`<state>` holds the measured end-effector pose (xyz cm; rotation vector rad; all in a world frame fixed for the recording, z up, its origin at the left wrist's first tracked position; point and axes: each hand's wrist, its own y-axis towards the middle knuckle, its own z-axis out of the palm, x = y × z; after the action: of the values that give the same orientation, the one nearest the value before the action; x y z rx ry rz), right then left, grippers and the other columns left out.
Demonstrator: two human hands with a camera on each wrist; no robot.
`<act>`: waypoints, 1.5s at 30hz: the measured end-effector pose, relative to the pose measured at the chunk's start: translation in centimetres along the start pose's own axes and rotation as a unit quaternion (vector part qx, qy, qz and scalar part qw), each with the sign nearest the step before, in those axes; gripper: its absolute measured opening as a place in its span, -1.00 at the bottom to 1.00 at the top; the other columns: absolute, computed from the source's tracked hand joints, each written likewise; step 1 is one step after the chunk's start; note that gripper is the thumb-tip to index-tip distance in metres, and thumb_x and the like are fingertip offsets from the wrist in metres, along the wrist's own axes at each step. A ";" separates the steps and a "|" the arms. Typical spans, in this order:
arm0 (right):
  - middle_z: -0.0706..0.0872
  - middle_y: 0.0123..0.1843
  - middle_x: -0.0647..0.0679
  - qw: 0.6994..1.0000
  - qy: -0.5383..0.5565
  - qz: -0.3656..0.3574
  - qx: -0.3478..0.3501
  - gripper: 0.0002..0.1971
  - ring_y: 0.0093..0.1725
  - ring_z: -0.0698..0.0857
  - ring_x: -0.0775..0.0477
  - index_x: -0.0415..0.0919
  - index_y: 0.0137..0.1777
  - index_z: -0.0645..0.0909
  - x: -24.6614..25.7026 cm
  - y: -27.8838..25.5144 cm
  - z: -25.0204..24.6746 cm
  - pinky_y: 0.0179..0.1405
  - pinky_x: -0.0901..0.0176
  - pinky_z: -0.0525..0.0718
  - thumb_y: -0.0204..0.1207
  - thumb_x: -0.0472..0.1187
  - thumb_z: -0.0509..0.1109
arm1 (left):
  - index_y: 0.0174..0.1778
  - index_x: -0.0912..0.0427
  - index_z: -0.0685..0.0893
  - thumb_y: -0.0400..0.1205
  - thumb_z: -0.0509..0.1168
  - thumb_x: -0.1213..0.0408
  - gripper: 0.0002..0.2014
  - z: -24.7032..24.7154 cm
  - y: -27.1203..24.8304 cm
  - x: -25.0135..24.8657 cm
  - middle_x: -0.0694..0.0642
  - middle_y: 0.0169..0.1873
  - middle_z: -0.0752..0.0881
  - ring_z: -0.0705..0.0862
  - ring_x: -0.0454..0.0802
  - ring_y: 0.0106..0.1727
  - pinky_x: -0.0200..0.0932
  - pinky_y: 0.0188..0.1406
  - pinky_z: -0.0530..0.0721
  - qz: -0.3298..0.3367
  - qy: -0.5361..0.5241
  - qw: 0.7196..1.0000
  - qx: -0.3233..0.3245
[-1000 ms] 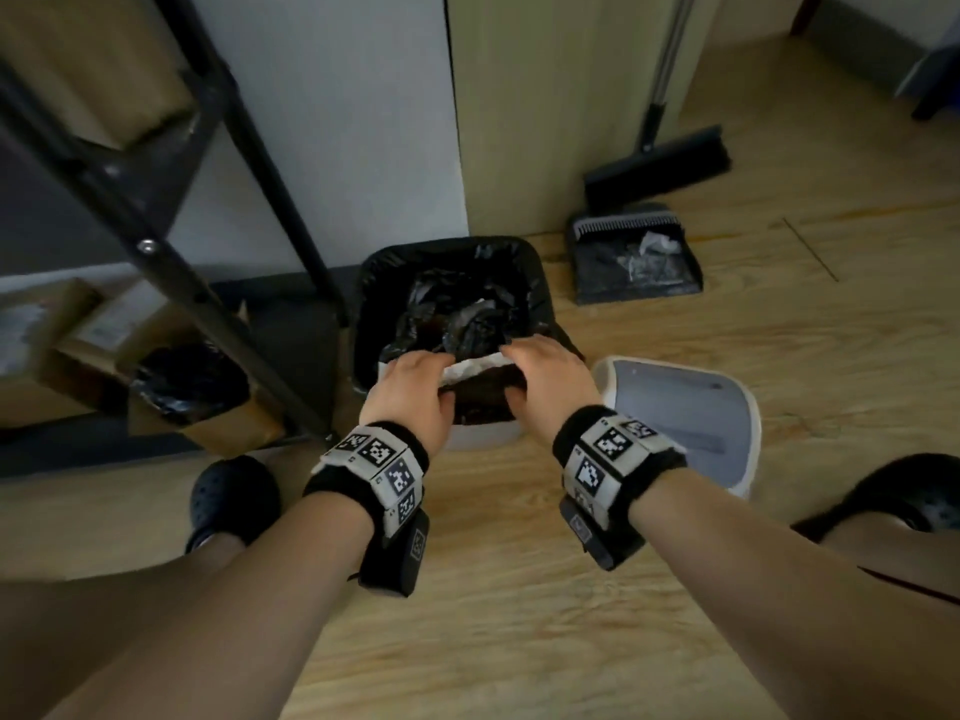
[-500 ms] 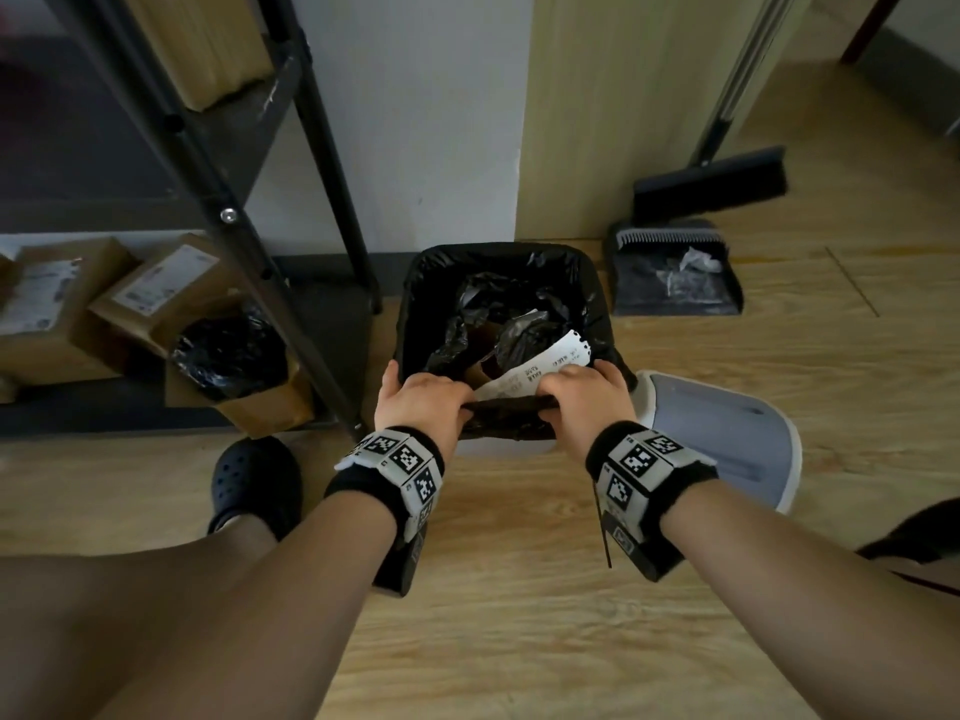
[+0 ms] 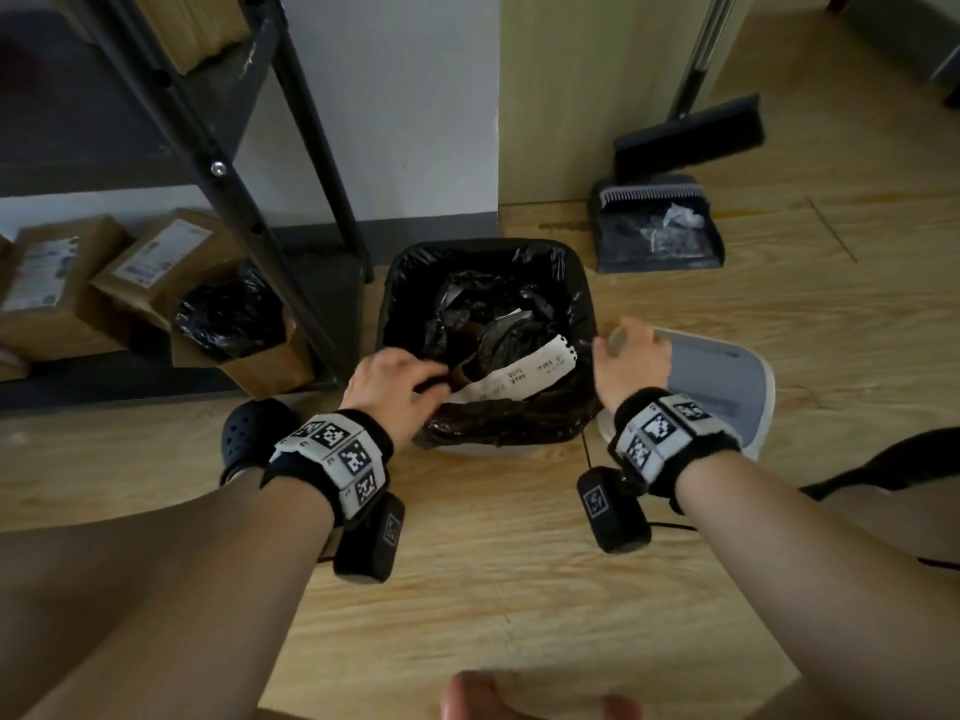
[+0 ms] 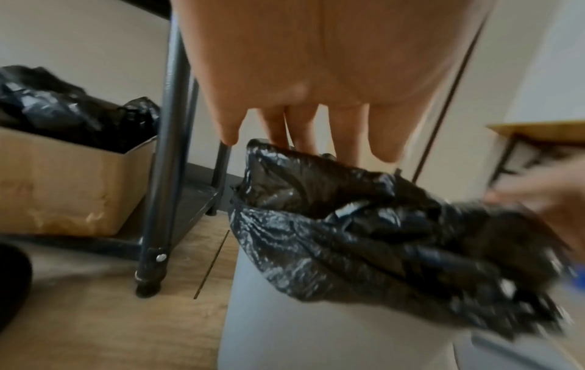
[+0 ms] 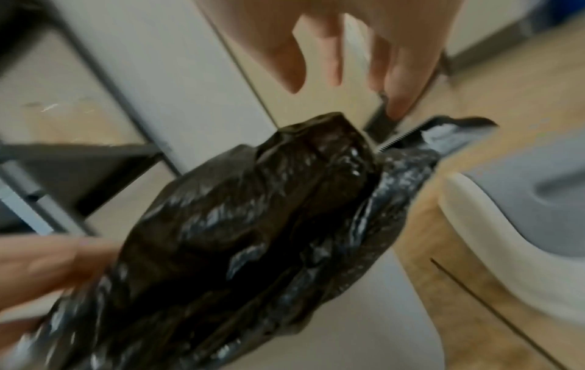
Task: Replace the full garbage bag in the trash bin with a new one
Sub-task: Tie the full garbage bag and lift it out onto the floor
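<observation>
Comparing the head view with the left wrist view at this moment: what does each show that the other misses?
Head only: the inside of the garbage bag with a paper slip on top, the bin lid lying on the floor, and the broom and dustpan.
Left wrist only: the trash bin outer wall below the bag's folded-over edge.
Both: the left hand at the bag rim, the right hand, and the cardboard box holding black plastic.

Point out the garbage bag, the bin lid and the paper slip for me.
garbage bag (image 3: 498, 433): head view, folded-over near rim.
bin lid (image 3: 717, 376): head view, grey top face, on the floor right of the bin.
paper slip (image 3: 524, 374): head view, middle of the white strip.
</observation>
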<state>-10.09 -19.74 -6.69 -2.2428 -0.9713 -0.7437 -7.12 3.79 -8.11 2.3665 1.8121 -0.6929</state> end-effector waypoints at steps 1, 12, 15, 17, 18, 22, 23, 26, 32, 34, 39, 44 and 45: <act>0.40 0.49 -0.36 0.998 0.015 0.060 0.028 -0.49 0.42 0.47 -0.39 -0.22 0.57 0.25 -0.4 0.6 -0.1 0.41 -0.12 0.49 0.64 -0.15 0.20 | 0.35 -0.03 0.58 0.60 0.20 0.00 -0.60 -0.2 0.2 0.1 0.18 0.28 0.57 0.49 0.21 0.38 0.14 0.46 0.42 -0.034 -0.040 0.997 -0.050; 0.65 -0.21 -0.34 0.944 0.195 0.231 0.128 -0.64 -0.35 0.60 -0.24 -0.56 0.26 0.51 -2.9 1.8 0.6 -0.25 0.03 0.58 0.52 -0.35 0.30 | 0.11 0.17 0.49 0.70 0.13 0.08 -0.76 0.5 1.4 1.2 0.13 -0.18 0.65 0.67 0.16 -0.18 0.26 0.14 0.65 -0.375 -0.509 0.774 0.023; 0.53 -0.41 -0.21 0.953 0.169 0.218 0.122 -0.77 -0.47 0.53 -0.15 -0.43 0.03 0.54 -2.5 1.3 -0.6 -0.58 0.13 0.44 0.47 -0.26 0.38 | 0.08 0.20 0.48 0.71 0.12 0.13 -0.80 0.5 1.3 0.7 0.16 -0.25 0.63 0.65 0.13 -0.27 0.15 -0.07 0.67 -0.365 -0.507 0.780 0.015; 0.51 -0.41 -0.17 0.960 0.163 0.202 0.107 -0.83 -0.44 0.54 -0.14 -0.37 -0.09 0.53 -2.1 0.9 -1.2 -0.60 0.18 0.48 0.47 -0.25 0.38 | 0.08 0.19 0.46 0.71 0.12 0.15 -0.82 0.5 1.1 0.7 0.19 -0.24 0.62 0.65 0.10 -0.31 0.06 -0.16 0.68 -0.364 -0.500 0.786 0.014; 0.56 -0.38 -0.17 0.967 0.163 0.179 0.082 -0.84 -0.36 0.59 -0.19 -0.36 -0.08 0.56 -1.9 0.8 -1.4 -0.49 0.15 0.56 0.45 -0.25 0.38 | 0.08 0.19 0.46 0.71 0.12 0.15 -0.82 0.5 1.0 0.6 0.19 -0.24 0.62 0.65 0.08 -0.34 0.02 -0.20 0.68 -0.363 -0.489 0.793 0.020; 0.77 -0.04 -0.28 0.976 0.209 0.063 0.015 -0.76 -0.04 0.75 -0.28 -0.29 0.06 0.66 0.1 -0.3 -2.0 -0.04 -0.07 0.74 0.42 -0.22 0.41 | -0.08 0.24 0.48 0.70 0.15 0.20 -0.83 0.8 0.0 -0.3 0.17 -0.32 0.62 0.64 0.02 -0.38 -0.08 -0.24 0.64 -0.345 -0.452 0.820 0.057; 0.76 -0.04 -0.27 0.974 0.223 0.042 0.022 -0.81 -0.09 0.76 -0.27 -0.27 0.01 0.65 0.7 -0.6 -2.0 -0.14 -0.06 0.75 0.44 -0.21 0.41 | -0.08 0.25 0.48 0.70 0.16 0.23 -0.85 0.9 -0.2 -0.5 0.17 -0.31 0.63 0.63 0.02 -0.36 -0.09 -0.23 0.63 -0.340 -0.439 0.829 0.065; 0.71 -0.14 -0.23 0.967 0.252 0.006 0.028 -0.87 -0.25 0.74 -0.23 -0.18 -0.28 0.57 2.6 -1.2 -2.2 -0.27 0.00 0.74 0.47 -0.21 0.42 | 0.09 0.28 0.53 0.66 0.23 0.26 -0.83 1.3 -1.0 -1.2 0.16 -0.30 0.64 0.61 -0.03 -0.34 -0.15 -0.23 0.61 -0.314 -0.386 0.860 0.109; 0.71 -0.04 -0.07 0.969 0.239 -0.061 0.014 -0.77 0.05 0.72 -0.10 -0.21 0.13 0.58 4.0 -0.7 -2.4 0.19 0.01 0.68 0.49 -0.35 0.37 | 0.19 0.33 0.59 0.61 0.28 0.05 -0.59 0.0 -1.0 -1.1 0.26 -0.05 0.75 0.73 0.06 -0.18 -0.08 -0.10 0.69 -0.309 -0.345 0.867 0.182; 0.72 0.10 -0.13 0.960 0.272 -0.053 0.042 -0.65 0.10 0.73 -0.14 -0.19 0.26 0.53 4.4 -0.7 -2.0 0.23 -0.14 0.68 0.48 -0.38 0.37 | 0.20 0.31 0.58 0.66 0.18 0.00 -0.58 -0.8 -0.1 -0.5 0.22 -0.03 0.70 0.69 0.04 -0.23 -0.11 -0.21 0.63 -0.316 -0.369 0.864 0.134; 0.53 0.41 -0.10 0.951 0.264 -0.056 0.148 -0.04 0.36 0.58 -0.09 -0.05 0.59 0.15 4.7 -1.3 -0.8 0.42 -0.12 0.53 0.25 -0.21 0.63 | 0.42 0.41 0.42 0.72 0.09 0.30 -0.62 -2.2 3.3 1.9 0.12 -0.18 0.59 0.61 0.06 -0.22 -0.13 -0.28 0.55 -0.307 -0.399 0.862 0.051; 0.55 0.30 -0.08 0.965 0.176 -0.133 0.144 -0.07 0.10 0.67 -0.02 0.02 0.61 0.10 4.7 -1.2 0.1 0.05 0.20 0.68 0.34 -0.46 0.50 | 0.18 0.31 0.60 0.69 0.10 0.31 -0.75 -1.1 6.1 3.2 0.12 -0.29 0.55 0.49 -0.05 -0.37 -0.12 -0.30 0.50 -0.335 -0.396 0.853 0.063; 0.56 0.25 -0.04 0.964 0.168 -0.148 0.142 -0.13 0.02 0.68 -0.04 0.04 0.59 0.14 4.7 -1.1 0.2 -0.05 0.23 0.71 0.38 -0.49 0.44 | 0.01 0.24 0.61 0.70 0.10 0.28 -0.80 -0.6 6.5 3.2 0.14 -0.25 0.56 0.48 -0.03 -0.36 -0.09 -0.25 0.50 -0.341 -0.398 0.849 0.070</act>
<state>-8.22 -16.90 -3.31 -1.6778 -1.1696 -1.0052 -0.20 4.91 -10.15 1.0609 2.1218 -1.6032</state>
